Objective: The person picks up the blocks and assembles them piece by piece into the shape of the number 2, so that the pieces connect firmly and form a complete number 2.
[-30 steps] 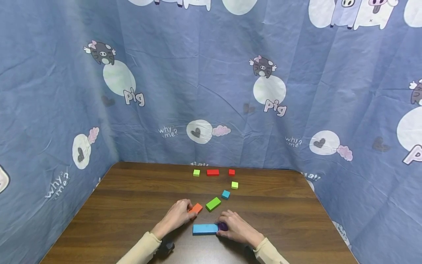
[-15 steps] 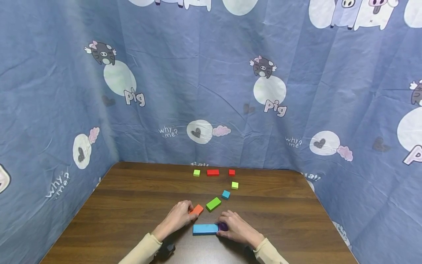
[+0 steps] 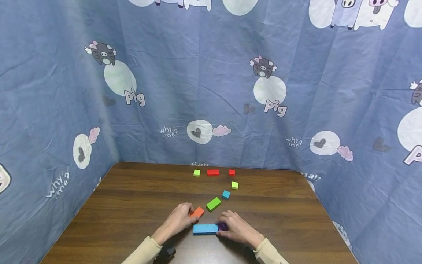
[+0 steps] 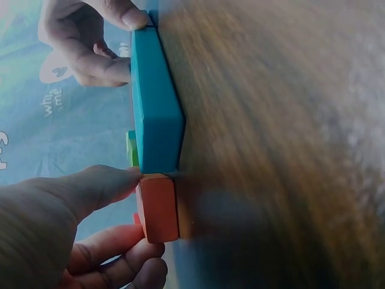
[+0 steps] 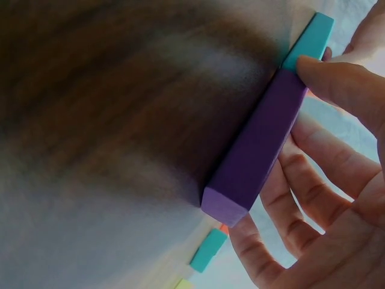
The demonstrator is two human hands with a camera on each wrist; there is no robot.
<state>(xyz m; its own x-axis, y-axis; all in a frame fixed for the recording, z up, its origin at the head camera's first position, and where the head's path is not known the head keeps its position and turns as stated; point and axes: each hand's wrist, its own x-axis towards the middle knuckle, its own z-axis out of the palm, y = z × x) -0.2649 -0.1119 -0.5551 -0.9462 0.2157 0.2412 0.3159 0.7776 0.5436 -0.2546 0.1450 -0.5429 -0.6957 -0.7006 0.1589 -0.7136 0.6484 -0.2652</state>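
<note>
The long blue block [image 3: 205, 229] is found lying flat on the wooden table [image 3: 132, 194], between the two hands. Its right end is met by the purple block [image 5: 258, 144], which is pinched between the thumb and fingers of the right hand [image 3: 235, 227]. The orange block [image 3: 198, 212] is pinched between the thumb and fingers of the left hand [image 3: 179, 218], just beyond the blue block; whether these two are touching cannot be determined. It is judged that the blue block could be skewed if the purple one were pressed against it unevenly, and that the green block [image 3: 213, 204], just beside the orange one, could be knocked if the latter were slid rightward. No container is seen in any view; the blocks are set directly on the tabletop. Farther out, a small blue cube [image 3: 225, 194], a yellow-green cube [image 3: 234, 185], a red cube [image 3: 232, 172], a red block [image 3: 213, 172] and a second yellow-green cube [image 3: 196, 173] are noted, backed by a printed blue cloth [image 3: 217, 91].
</note>
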